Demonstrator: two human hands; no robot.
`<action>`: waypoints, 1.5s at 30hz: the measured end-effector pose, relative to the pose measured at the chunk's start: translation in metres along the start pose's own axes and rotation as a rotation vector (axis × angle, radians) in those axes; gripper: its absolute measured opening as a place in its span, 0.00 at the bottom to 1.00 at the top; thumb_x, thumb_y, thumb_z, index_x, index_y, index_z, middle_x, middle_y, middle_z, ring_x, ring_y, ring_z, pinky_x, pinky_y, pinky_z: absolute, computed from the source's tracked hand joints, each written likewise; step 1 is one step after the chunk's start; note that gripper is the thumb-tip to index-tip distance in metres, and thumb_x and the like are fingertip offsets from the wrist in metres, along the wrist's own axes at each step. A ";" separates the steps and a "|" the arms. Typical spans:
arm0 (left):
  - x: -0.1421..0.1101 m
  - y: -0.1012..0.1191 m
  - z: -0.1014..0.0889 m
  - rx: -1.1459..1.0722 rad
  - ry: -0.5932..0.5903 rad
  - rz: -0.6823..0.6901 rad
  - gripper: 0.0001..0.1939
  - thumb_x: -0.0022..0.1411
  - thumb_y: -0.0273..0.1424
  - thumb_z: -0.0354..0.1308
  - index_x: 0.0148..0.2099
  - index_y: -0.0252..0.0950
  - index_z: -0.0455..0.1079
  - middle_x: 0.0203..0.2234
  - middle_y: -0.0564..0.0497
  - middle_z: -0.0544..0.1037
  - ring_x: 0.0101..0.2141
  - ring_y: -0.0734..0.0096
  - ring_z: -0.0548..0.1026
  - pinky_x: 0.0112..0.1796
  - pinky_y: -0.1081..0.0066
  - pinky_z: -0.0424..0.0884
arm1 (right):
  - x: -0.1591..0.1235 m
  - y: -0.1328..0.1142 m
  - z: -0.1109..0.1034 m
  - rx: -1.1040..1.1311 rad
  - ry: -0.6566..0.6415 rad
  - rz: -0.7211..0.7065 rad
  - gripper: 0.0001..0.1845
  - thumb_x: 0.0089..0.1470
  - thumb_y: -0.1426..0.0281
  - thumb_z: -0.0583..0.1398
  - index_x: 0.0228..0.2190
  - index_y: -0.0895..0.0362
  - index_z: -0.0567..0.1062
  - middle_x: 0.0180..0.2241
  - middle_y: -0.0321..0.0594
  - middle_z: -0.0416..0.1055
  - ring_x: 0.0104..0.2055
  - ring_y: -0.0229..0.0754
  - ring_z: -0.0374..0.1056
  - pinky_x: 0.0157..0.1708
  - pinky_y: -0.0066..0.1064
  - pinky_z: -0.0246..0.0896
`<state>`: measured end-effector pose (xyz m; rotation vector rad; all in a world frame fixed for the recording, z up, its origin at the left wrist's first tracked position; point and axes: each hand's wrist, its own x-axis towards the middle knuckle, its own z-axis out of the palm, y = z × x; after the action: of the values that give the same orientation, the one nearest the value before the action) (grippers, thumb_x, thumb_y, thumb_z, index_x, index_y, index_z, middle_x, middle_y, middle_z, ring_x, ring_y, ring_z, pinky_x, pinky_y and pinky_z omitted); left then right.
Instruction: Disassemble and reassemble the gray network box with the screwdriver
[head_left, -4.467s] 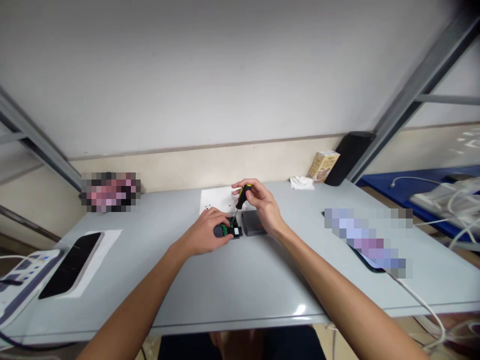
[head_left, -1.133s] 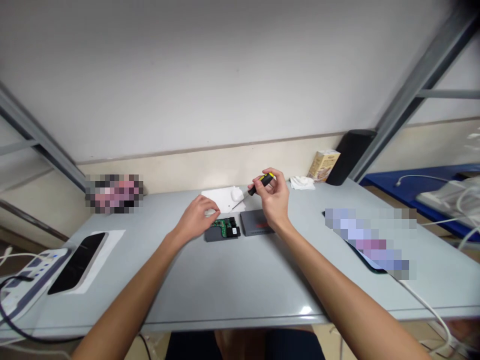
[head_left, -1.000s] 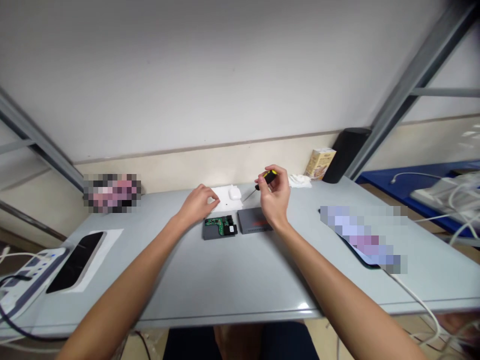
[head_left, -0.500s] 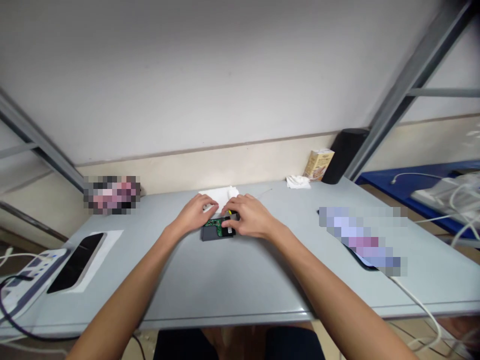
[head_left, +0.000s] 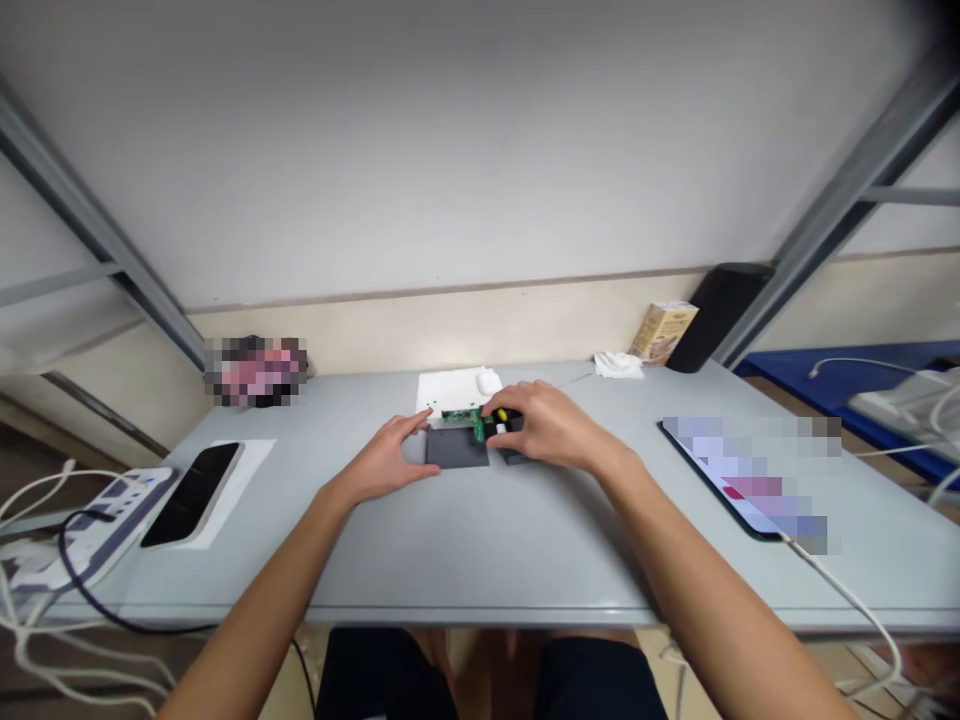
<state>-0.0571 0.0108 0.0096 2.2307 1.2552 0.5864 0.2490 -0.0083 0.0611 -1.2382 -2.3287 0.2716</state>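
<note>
A green circuit board (head_left: 478,424) with a black part and a white label is pinched between the thumb and fingers of my right hand (head_left: 540,425). It sits over the right side of a flat dark grey case piece (head_left: 456,449) on the table. Another dark piece (head_left: 514,456) shows below my right hand, mostly covered. My left hand (head_left: 394,458) is spread at the case's left edge, thumb near the lower left corner, holding nothing. Something yellow and black (head_left: 502,413) lies behind the right fingers, partly hidden.
Behind the hands, a white sheet (head_left: 442,386) carries a white rounded case (head_left: 489,382) and several tiny dark bits. A phone (head_left: 193,495) and a power strip (head_left: 112,530) lie left. Right are a tablet-like device (head_left: 720,480), crumpled tissue (head_left: 619,365), a yellow box (head_left: 664,333) and a black cylinder (head_left: 718,315).
My right hand has shifted the circuit board up and right, uncovering more of the grey case. My left fingers have opened away from the board. The view has turned slightly left.
</note>
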 end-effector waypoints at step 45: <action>-0.001 0.001 -0.013 0.112 -0.017 0.092 0.34 0.65 0.49 0.64 0.70 0.48 0.65 0.62 0.45 0.72 0.62 0.51 0.65 0.64 0.47 0.65 | -0.014 0.025 0.048 -0.015 0.202 0.156 0.12 0.68 0.63 0.56 0.39 0.51 0.79 0.38 0.41 0.78 0.41 0.46 0.69 0.43 0.39 0.57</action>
<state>-0.0643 0.0127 0.0202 2.3912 1.2097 0.5414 0.2500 -0.0027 0.0058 -1.3896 -2.0708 0.1715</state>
